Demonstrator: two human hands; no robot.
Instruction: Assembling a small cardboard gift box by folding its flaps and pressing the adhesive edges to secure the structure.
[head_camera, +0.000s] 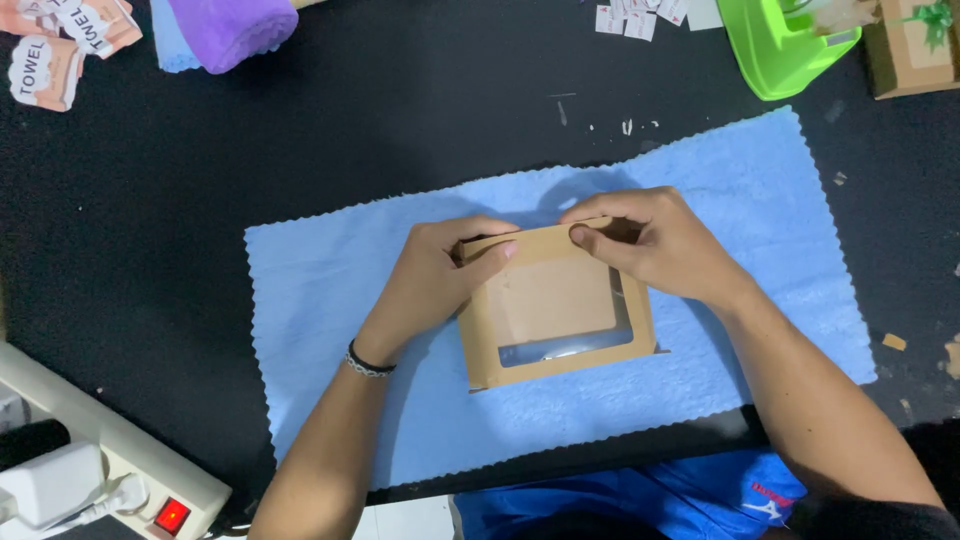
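Black tabletop (400, 110) here, with a light blue scallop-edged cloth (330, 300) spread flat across it. A small brown cardboard box with a clear window (556, 312) sits mid-cloth. Left hand (435, 275) pinches its top-left corner, right hand (655, 240) pinches the top edge. Rolled purple towel (232, 30) and green plastic dispenser (785, 45) sit up back, white power strip (120, 470) lower left.

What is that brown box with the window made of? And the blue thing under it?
The brown box looks like matte kraft cardboard: flat tan panels with folded edges. Its window seems to be clear plastic film, since it shines. The blue cloth looks like soft fuzzy fabric, perhaps microfibre, with zigzag-cut edges.
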